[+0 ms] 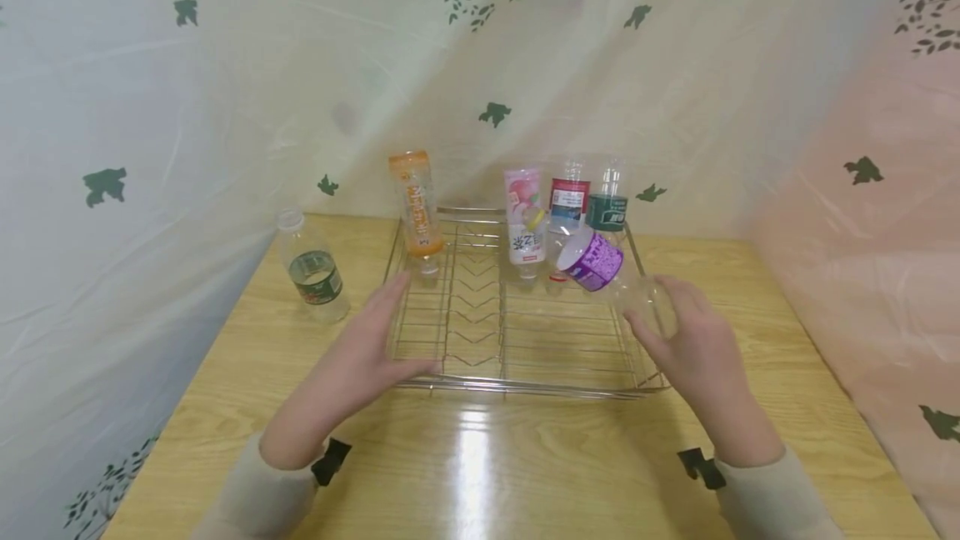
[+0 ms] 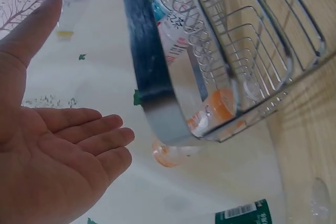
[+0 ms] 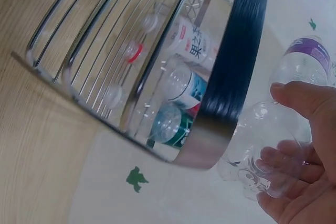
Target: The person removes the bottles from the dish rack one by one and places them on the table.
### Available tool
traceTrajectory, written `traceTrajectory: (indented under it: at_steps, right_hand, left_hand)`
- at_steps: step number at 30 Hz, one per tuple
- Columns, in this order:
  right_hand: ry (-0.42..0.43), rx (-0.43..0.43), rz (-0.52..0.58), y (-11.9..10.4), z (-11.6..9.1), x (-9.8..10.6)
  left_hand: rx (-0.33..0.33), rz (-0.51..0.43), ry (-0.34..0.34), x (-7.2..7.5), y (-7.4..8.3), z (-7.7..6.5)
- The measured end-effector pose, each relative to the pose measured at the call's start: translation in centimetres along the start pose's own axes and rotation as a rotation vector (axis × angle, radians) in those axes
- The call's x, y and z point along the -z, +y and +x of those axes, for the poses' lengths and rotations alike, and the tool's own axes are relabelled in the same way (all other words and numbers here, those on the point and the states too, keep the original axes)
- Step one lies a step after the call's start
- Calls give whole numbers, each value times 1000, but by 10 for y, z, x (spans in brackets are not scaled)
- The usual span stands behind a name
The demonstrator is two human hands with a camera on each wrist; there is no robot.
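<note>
My right hand [image 1: 701, 348] grips a clear bottle with a purple label [image 1: 596, 261] by its base end. The bottle is tilted above the right side of a wire dish rack [image 1: 525, 390], its yellow cap pointing up and left. In the right wrist view, thumb and fingers lie around the clear base. My left hand [image 1: 360, 365] is held by the rack's front left, thumb apart from the fingers; its palm is bare in the left wrist view. Inside the rack, an orange bottle [image 1: 417, 202], a pink bottle [image 1: 523, 207], a red-labelled bottle [image 1: 570, 198] and a green-labelled bottle [image 1: 607, 211] stand upside down.
Another green-labelled bottle [image 1: 315, 275] stands upright on the wooden table [image 1: 420, 473], left of the rack. Pale cloth [image 1: 390, 90] with leaf prints hangs behind and at both sides. The rack's front rail [image 1: 480, 385] runs between the forearms.
</note>
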State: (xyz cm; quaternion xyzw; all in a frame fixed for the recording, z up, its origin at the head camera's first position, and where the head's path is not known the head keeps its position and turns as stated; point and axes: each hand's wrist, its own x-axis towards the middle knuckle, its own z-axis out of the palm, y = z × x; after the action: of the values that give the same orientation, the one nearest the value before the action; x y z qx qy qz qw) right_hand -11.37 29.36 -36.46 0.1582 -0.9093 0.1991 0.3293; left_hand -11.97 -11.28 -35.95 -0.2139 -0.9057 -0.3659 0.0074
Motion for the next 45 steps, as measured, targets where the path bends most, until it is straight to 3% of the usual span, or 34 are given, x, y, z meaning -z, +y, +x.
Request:
traceTrajectory:
  at_steps: [8, 19, 28, 36, 45]
  right_hand:
    - [54, -109, 5, 17, -7, 5]
    - [99, -225, 88, 43, -16, 1]
    - [28, -469, 186, 66, -25, -7]
    - [-52, -610, 302, 90, -33, -13]
    - [-167, -635, 381, 107, -41, -20]
  left_hand:
    - [47, -76, 1, -2, -20, -1]
    - [71, -62, -19, -6, -42, -4]
    - [99, -55, 1, -13, -52, -6]
    - [93, -68, 28, -15, -55, -8]
    - [137, -92, 26, -18, -57, -11]
